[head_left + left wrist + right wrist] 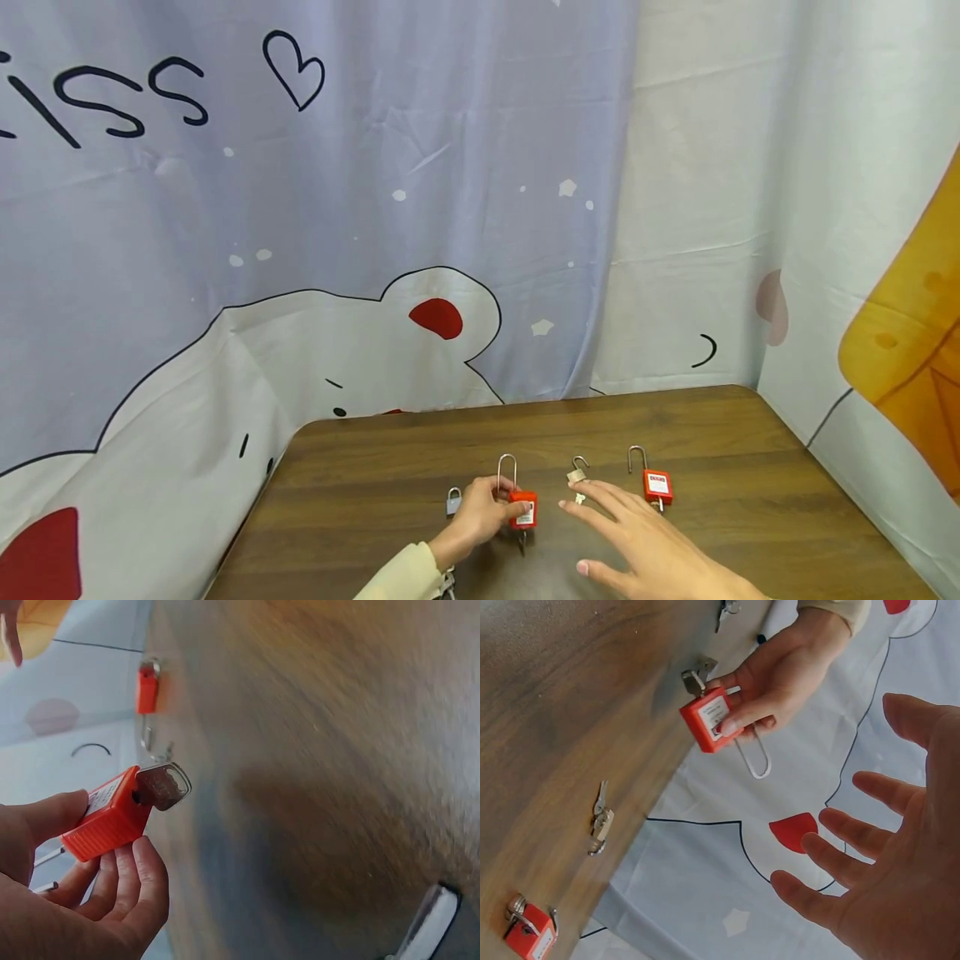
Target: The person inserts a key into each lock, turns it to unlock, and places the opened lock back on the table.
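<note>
My left hand (480,512) grips a red padlock (523,510) by its body, the thumb on the white label. Its long shackle is raised, and a key (163,786) sticks out of the bottom. Over the table, my right hand (637,537) holds nothing, its fingers spread. Near those fingertips in the head view is a small brass padlock (576,476) with an open shackle and keys (601,796). A second red padlock (657,486), shackle open and keys attached, lies to the right. Beside the left hand lies a small grey padlock (453,501) with its shackle closed.
A brown wooden table (375,467) carries all the locks. More keys (447,583) lie partly hidden by the left sleeve. A printed curtain (450,208) hangs behind the table's back edge and along its sides.
</note>
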A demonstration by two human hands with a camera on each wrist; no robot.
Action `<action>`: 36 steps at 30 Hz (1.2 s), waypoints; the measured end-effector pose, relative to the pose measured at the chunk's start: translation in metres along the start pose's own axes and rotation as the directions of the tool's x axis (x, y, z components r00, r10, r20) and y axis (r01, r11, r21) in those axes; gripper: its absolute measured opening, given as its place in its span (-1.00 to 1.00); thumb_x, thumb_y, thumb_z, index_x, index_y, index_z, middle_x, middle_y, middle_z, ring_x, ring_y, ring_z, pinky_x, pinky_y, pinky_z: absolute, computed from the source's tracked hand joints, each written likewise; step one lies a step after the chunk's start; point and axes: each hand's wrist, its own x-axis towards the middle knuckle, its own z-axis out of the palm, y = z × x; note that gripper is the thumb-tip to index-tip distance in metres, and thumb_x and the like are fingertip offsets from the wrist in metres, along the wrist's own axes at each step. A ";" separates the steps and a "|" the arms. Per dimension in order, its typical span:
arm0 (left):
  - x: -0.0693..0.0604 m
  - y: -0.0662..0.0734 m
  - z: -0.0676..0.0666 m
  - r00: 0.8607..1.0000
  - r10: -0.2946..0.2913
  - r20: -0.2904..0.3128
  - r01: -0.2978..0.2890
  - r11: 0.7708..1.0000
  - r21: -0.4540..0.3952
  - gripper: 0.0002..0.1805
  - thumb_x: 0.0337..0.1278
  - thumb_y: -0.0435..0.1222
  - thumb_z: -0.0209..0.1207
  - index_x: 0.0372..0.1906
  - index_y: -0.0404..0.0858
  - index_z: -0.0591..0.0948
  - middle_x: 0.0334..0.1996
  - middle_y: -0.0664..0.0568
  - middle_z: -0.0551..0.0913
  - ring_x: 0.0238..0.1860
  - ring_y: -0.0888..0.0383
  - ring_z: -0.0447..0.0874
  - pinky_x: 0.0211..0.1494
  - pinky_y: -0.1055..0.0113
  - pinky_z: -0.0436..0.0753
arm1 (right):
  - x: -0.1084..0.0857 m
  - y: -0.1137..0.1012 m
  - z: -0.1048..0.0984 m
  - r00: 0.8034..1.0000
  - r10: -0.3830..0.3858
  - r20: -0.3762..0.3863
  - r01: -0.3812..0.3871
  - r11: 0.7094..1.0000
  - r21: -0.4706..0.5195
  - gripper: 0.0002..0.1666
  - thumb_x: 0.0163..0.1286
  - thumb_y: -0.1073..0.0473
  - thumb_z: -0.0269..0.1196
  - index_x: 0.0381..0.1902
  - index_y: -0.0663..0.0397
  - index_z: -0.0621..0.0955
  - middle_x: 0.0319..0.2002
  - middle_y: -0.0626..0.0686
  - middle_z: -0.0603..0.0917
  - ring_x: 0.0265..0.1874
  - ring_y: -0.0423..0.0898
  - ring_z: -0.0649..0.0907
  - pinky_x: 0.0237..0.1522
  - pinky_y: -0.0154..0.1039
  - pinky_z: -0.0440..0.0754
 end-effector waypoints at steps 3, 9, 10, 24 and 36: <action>0.004 -0.005 0.001 1.000 -0.030 0.005 0.030 1.000 0.005 -0.75 -0.08 -0.35 0.45 -0.28 -0.34 0.65 -0.47 0.00 0.65 -0.52 0.25 0.53 -0.52 0.41 0.55 | -0.002 0.000 0.002 1.000 0.005 0.019 -0.005 1.000 0.003 -0.23 0.27 -0.32 0.27 0.40 -0.38 0.35 0.41 -0.14 0.38 0.27 -0.08 0.50 0.05 0.00 0.60; 0.014 -0.016 0.004 0.995 -0.102 0.009 0.103 0.994 -0.028 -0.75 -0.07 -0.36 0.45 -0.29 -0.36 0.63 -0.50 0.05 0.59 -0.56 0.24 0.56 -0.48 0.26 0.68 | -0.005 0.001 0.004 0.999 0.015 0.039 -0.015 1.000 0.002 -0.23 0.28 -0.33 0.25 0.41 -0.42 0.34 0.35 -0.13 0.44 0.24 -0.09 0.52 0.04 -0.01 0.61; 0.016 -0.018 0.004 0.994 -0.111 0.005 0.111 0.993 -0.031 -0.75 -0.07 -0.36 0.45 -0.29 -0.36 0.63 -0.51 0.07 0.58 -0.56 0.24 0.57 -0.48 0.26 0.68 | -0.006 0.001 0.004 0.999 0.016 0.043 -0.017 1.000 0.002 -0.23 0.28 -0.33 0.25 0.41 -0.42 0.33 0.35 -0.14 0.44 0.24 -0.10 0.52 0.04 -0.01 0.61; 0.034 -0.026 0.010 0.996 -0.060 -0.069 0.072 0.982 0.177 -0.75 -0.10 -0.21 0.47 -0.51 -0.27 0.63 -0.62 0.18 0.51 -0.53 0.25 0.40 -0.46 0.41 0.38 | -0.008 0.001 0.006 0.997 0.016 0.073 -0.017 1.000 0.012 -0.27 0.32 -0.31 0.23 0.40 -0.38 0.35 0.35 -0.16 0.43 0.24 -0.13 0.51 0.03 -0.06 0.64; 0.035 -0.023 0.011 0.996 0.051 -0.077 -0.016 0.916 0.400 -0.71 -0.12 -0.12 0.45 -0.55 -0.22 0.62 -0.64 0.10 0.58 -0.55 0.18 0.46 -0.48 0.29 0.43 | -0.010 0.002 0.006 0.995 0.025 0.099 -0.027 0.999 0.027 -0.35 0.32 -0.24 0.26 0.33 -0.33 0.43 0.30 -0.16 0.47 0.19 -0.15 0.54 0.02 -0.09 0.65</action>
